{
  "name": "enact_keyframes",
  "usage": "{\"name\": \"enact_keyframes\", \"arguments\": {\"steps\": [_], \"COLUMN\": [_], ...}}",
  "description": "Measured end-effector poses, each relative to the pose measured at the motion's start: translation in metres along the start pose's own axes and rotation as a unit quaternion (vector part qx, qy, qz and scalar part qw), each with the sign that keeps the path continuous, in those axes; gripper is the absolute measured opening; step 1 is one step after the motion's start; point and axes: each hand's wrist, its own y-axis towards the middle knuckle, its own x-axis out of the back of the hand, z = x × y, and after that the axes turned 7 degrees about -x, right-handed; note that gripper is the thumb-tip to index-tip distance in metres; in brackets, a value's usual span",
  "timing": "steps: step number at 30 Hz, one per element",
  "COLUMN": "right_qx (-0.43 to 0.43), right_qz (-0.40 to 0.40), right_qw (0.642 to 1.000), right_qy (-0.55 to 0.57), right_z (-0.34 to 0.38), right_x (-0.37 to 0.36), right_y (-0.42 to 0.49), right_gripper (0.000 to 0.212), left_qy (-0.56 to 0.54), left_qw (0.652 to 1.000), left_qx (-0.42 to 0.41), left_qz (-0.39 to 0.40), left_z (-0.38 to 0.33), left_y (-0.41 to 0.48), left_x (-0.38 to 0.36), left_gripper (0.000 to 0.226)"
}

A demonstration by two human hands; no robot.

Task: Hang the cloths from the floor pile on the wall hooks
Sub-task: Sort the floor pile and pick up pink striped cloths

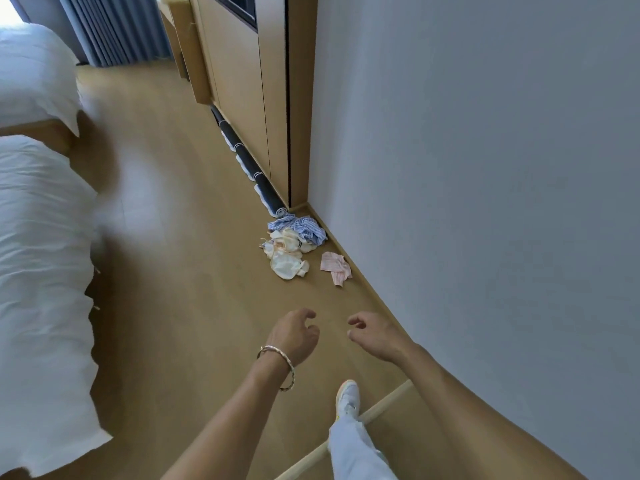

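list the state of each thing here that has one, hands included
left hand, empty, loosely curled
right hand, empty, loosely curled
blue striped cloth, crumpled on the floor
cream cloths, crumpled, heaped on the floor
pink cloth, crumpled, apart from the heap
dark mat, rolled up along the cabinet

Cloth pile point(294, 245) beside wall point(485, 168) (floor)

A white bed point(38, 237) fills the floor's point(180, 237) left edge. A dark rolled mat point(249, 164) lies along the wooden cabinet point(239, 81). Blue curtains point(114, 26) hang beyond.
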Motion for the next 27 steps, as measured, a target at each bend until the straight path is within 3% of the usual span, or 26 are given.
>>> {"name": "enact_keyframes", "arguments": {"steps": [14, 27], "right_qx": [0.077, 0.019], "right_qz": [0.081, 0.110], "right_qw": [0.993, 0.993], "right_qy": [0.026, 0.039], "right_z": [0.100, 0.120], "right_x": [0.116, 0.182], "right_y": [0.192, 0.328], "right_gripper": [0.043, 0.043], "left_qy": [0.033, -0.005], "left_qw": [0.992, 0.992], "left_qx": [0.096, 0.126], "left_qz": [-0.070, 0.010], "left_z": [-0.042, -0.054], "left_y": [0.188, 0.336], "left_x": [0.067, 0.068], "left_gripper": [0.039, 0.040]}}
